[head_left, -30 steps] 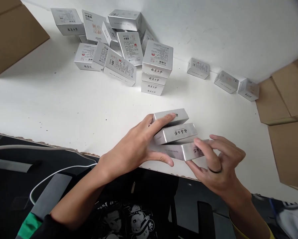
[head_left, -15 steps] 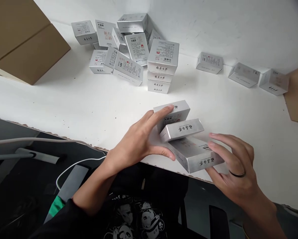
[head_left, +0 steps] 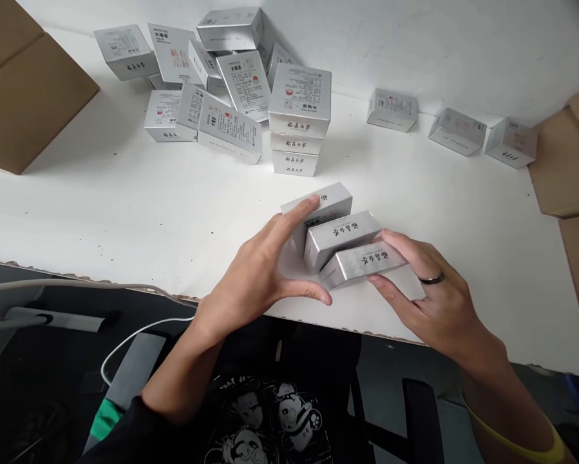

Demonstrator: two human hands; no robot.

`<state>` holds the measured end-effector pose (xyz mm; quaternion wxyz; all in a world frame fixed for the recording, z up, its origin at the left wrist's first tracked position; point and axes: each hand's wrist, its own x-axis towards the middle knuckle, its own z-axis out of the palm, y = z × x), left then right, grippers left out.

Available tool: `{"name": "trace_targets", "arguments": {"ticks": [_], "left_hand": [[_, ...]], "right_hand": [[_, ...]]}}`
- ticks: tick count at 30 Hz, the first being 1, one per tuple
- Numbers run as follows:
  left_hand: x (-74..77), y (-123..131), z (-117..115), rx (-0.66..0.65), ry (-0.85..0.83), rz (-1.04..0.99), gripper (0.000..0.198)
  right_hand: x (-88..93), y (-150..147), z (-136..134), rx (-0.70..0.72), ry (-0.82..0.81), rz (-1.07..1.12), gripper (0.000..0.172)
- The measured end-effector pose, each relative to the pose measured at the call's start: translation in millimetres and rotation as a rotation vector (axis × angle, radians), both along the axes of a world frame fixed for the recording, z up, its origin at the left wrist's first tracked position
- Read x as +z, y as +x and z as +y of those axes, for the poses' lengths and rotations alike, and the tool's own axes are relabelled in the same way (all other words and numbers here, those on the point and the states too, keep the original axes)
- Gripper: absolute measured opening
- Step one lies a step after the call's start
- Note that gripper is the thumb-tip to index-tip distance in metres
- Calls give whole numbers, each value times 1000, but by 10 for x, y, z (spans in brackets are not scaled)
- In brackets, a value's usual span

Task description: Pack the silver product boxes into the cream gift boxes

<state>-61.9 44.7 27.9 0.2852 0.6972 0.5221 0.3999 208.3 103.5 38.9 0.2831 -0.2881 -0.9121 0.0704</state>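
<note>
Three silver-grey tea boxes stand on their narrow sides in a row near the table's front edge. The farthest tea box [head_left: 335, 198] has my left hand [head_left: 265, 267] against it, index finger along its top. My left thumb is stretched wide on the near side, apart from the boxes. In the middle is a second tea box [head_left: 342, 233]. My right hand [head_left: 431, 290] grips the right end of the nearest tea box [head_left: 361, 263] between thumb and fingers. That box is slightly tilted beside the middle one.
A stack of tea boxes [head_left: 299, 106] stands beyond my hands, with a loose pile of tea boxes [head_left: 228, 132] to its left. Three more lie along the wall, including one tea box [head_left: 393, 109]. Cardboard boxes stand left [head_left: 38, 96] and right [head_left: 567, 171].
My right hand has turned the nearest box from its broad face up onto its narrow side and brought it left, against the middle box. My left hand keeps its spread pose at the farthest box.
</note>
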Motion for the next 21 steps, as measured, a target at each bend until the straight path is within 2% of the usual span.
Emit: {"name": "trace_targets", "arguments": {"ticks": [7, 12, 17, 21], "left_hand": [[6, 32, 45, -41, 23, 4, 114], [64, 105, 58, -83, -15, 12, 108], [77, 249, 41, -77, -46, -9, 115], [57, 303, -37, 24, -74, -16, 91]], "right_hand": [[-6, 7, -48, -40, -132, 0, 75], [-14, -54, -78, 40, -303, 15, 85], [-68, -198, -262, -1, -508, 59, 91], [11, -109, -244, -11, -696, -23, 93]]}}
